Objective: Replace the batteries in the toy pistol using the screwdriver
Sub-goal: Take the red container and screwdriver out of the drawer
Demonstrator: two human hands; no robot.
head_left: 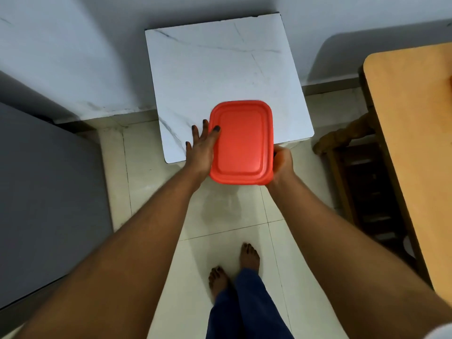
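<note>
Red lidded box [241,143] held over the marble-top table's [220,69] 6 o'clock edge, left hand [201,145] flat-fingered at its 9 o'clock side, right hand [283,162] curled gripping 3 o'clock; looks light, stiff, smooth plastic—hold by rims; pistol and screwdriver unseen.

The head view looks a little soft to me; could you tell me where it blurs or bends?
Head view: the right hand is smeared by motion, the red container and left hand slightly soft; wide-angle distortion bows the white table edges and stretches the forearms; soft shadows fall on the wall.
</note>
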